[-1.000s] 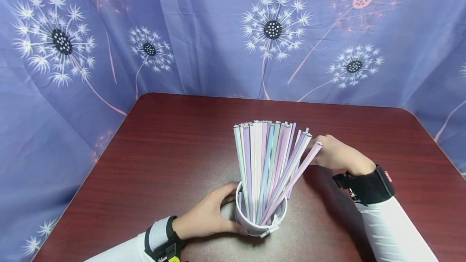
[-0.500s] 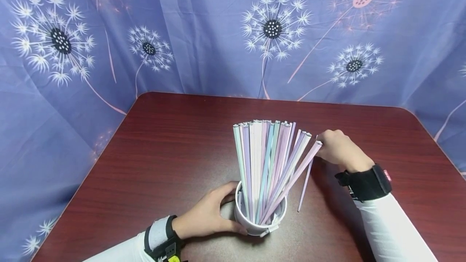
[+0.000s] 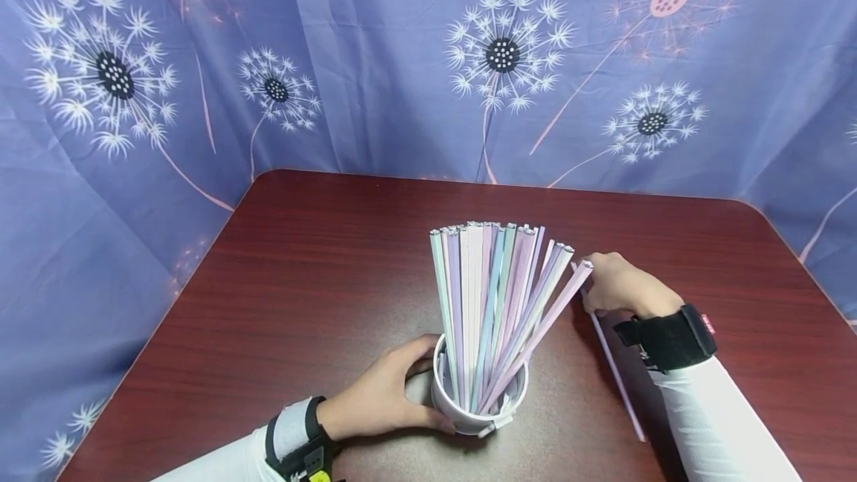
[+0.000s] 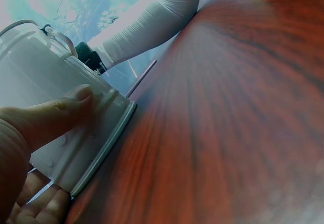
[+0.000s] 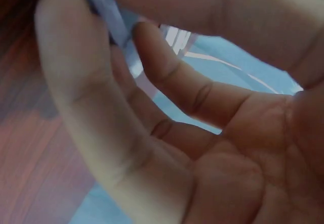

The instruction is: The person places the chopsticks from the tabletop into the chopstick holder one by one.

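Note:
A small white bucket point(image 3: 462, 419) stands on the table in the head view, packed with a bundle of long, thin pastel sticks point(image 3: 478, 296) that fan out above its rim. My left hand point(image 3: 384, 396) holds the bucket from its left side. In the left wrist view the thumb point(image 4: 61, 115) presses on its wall and fingers show near its base. To the right of the bundle, my right hand point(image 3: 619, 285) pinches one thin lilac stick point(image 3: 612, 363) near its upper end. That stick slants down toward the front right. Up close, the right wrist view blurs its pale shaft point(image 5: 119, 27) between the fingertips.
The dark red-brown wooden table point(image 3: 321, 259) extends around the bucket. Behind it hangs a blue curtain point(image 3: 395, 58) with a dandelion print. Sticks at the bundle's right side lean out toward the right hand.
The lilac stick has come away from beside the bucket, its lower end swinging right and toward the front. My right hand has shifted slightly right. The left hand and bucket stay put.

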The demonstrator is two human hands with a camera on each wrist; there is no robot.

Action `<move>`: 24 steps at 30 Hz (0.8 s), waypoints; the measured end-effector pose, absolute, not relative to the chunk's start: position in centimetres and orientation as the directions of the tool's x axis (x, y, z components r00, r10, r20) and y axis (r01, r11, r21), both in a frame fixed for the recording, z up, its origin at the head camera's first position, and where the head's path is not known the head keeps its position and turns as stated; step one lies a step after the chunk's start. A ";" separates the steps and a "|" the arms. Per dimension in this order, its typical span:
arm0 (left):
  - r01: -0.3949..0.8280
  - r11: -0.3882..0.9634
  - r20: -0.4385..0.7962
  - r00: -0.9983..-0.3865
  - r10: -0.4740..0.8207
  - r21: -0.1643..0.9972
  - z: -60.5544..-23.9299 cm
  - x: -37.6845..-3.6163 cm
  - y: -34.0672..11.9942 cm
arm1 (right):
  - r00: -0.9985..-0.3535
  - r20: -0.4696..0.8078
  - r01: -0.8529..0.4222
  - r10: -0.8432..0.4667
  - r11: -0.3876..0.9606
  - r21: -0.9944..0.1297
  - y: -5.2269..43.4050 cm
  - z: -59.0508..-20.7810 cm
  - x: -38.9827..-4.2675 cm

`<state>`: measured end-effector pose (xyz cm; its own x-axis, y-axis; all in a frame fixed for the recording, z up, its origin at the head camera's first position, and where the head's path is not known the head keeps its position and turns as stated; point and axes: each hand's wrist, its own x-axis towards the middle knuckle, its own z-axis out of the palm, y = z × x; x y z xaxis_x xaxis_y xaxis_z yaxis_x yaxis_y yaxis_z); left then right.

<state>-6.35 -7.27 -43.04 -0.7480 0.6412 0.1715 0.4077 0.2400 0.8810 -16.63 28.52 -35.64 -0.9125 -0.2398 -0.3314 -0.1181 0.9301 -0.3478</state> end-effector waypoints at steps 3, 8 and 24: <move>0.398 0.261 0.154 -0.757 0.635 0.879 -43.0 -6.3 -7.3 | -0.904 -0.365 -0.072 -0.224 0.919 -0.387 28.4 -35.7 -16.4; 0.387 0.264 0.145 -0.761 0.633 0.884 -43.0 -6.2 -7.3 | -0.893 -0.405 0.011 -0.195 0.891 -0.453 28.7 -35.5 -16.1; 0.405 0.247 0.167 -0.751 0.639 0.880 -43.0 -6.3 -7.3 | -0.959 -0.023 -0.239 -0.283 0.848 -0.473 28.8 -31.6 -15.3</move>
